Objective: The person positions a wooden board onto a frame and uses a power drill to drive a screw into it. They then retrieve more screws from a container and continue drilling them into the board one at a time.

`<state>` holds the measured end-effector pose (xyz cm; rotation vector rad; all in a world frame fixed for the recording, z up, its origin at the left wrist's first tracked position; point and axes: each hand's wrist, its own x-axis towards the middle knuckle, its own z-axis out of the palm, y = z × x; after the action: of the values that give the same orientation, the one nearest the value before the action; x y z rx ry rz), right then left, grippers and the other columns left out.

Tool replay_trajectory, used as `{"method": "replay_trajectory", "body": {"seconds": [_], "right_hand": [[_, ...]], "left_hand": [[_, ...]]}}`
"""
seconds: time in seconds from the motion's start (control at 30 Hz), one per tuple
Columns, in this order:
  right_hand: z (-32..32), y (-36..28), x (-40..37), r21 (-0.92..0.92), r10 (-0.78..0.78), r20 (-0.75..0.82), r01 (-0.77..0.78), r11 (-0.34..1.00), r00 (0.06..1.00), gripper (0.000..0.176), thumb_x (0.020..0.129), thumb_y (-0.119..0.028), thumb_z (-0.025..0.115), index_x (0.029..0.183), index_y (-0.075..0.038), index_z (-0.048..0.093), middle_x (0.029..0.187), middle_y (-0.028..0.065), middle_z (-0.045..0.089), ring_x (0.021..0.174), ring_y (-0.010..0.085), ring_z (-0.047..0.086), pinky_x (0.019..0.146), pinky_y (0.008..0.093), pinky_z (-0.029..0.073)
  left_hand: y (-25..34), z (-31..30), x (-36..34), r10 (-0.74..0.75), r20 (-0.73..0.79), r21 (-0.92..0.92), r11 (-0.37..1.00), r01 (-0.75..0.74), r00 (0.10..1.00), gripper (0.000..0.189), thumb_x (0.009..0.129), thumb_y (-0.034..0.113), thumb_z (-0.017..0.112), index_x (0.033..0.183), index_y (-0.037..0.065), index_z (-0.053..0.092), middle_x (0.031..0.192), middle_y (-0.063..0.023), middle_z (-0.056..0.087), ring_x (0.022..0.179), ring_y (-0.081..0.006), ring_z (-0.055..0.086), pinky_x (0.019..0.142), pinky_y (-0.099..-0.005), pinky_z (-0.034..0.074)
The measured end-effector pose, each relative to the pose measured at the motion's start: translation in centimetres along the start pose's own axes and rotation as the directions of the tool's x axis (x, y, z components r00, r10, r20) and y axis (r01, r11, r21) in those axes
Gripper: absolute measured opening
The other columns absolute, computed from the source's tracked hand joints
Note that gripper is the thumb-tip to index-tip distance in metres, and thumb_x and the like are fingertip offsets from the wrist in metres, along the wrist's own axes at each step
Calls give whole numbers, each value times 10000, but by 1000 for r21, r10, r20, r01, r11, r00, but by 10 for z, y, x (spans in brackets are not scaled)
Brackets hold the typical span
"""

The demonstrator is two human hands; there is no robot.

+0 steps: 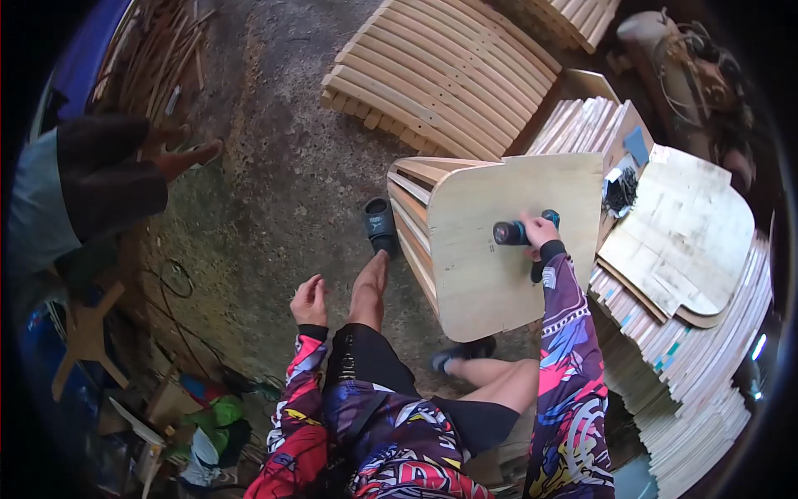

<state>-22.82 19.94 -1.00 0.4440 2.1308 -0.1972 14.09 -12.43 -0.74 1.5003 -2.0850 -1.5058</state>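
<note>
Your right hand (542, 232) has its fingers around the drill (509, 234), likely rigid, fairly heavy, best held mid-body for balance; your left hand (310, 302) hangs empty, fingers loosely curled.

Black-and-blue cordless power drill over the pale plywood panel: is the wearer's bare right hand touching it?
Touching. The head view shows the right hand with its fingers wrapped over the drill.

No wording reads with certainty: pale lettering on the black shorts (366, 362), bold characters on the patterned shirt (399, 432), small marking on the plywood panel (490, 279), all illegible.
</note>
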Motion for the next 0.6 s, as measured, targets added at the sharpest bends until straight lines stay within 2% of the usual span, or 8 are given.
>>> {"method": "replay_trajectory", "body": {"seconds": [0.03,0.13,0.17,0.27,0.33,0.4,0.53,0.6], "right_hand": [[-3,-10,-17,-32,-48,-123,44,998,991,489,735,-521,589,936,-80,647,826,144,651,600,236,644,606,313,510],[3,25,-6,-409,-458,-187,356,841,869,362,669,-409,673,870,-113,623,798,141,650,748,306,634,703,367,500],[3,38,-13,-396,-428,-178,334,856,886,325,640,-351,698,863,-132,611,833,167,641,836,330,608,750,392,485],[-7,79,-23,-531,-510,-75,398,748,857,296,693,-213,674,959,-167,554,810,178,617,802,372,579,728,445,462],[-12,104,-23,-601,-475,-109,323,731,873,304,732,-106,623,1001,-192,509,896,195,545,816,393,551,707,461,452],[-9,123,-19,-653,-549,-240,285,701,801,290,723,-76,619,964,-187,501,914,185,494,820,391,529,697,457,444],[6,127,-6,-543,-514,-308,296,786,800,326,694,-69,633,941,-85,423,908,201,490,849,383,519,715,458,431],[16,120,1,-299,-475,-483,372,879,735,412,667,-94,662,980,-22,404,929,210,502,874,399,509,754,456,425]], "left_hand": [[-4,-9,-1,-14,-7,40,999,14,1000,153,849,78,592,964,-14,636,786,-55,613,652,-93,593,587,-216,489],[-23,-24,-19,-112,-43,30,993,113,993,161,850,82,594,971,-14,638,781,-58,617,644,-94,593,586,-219,488],[-27,-25,-29,-134,-55,-8,991,134,989,161,850,71,588,973,-20,639,769,-60,629,646,-96,596,596,-220,487],[-19,-11,-52,-224,-55,-111,970,217,973,163,848,58,580,976,-23,639,759,-60,641,664,-101,607,611,-223,487],[1,13,-57,-264,-28,-168,952,256,964,160,841,53,583,967,-29,638,745,-62,646,684,-105,618,627,-223,488],[23,39,-58,-182,38,-175,967,186,983,157,847,55,585,977,-20,630,766,-59,641,691,-105,608,649,-225,489],[78,76,-50,-109,68,-228,966,121,992,122,845,54,587,937,-12,632,755,-48,631,675,-105,600,636,-219,478],[89,90,-37,138,113,-59,990,-132,984,94,846,55,588,907,-4,629,761,-39,621,683,-102,594,645,-217,463]]}}
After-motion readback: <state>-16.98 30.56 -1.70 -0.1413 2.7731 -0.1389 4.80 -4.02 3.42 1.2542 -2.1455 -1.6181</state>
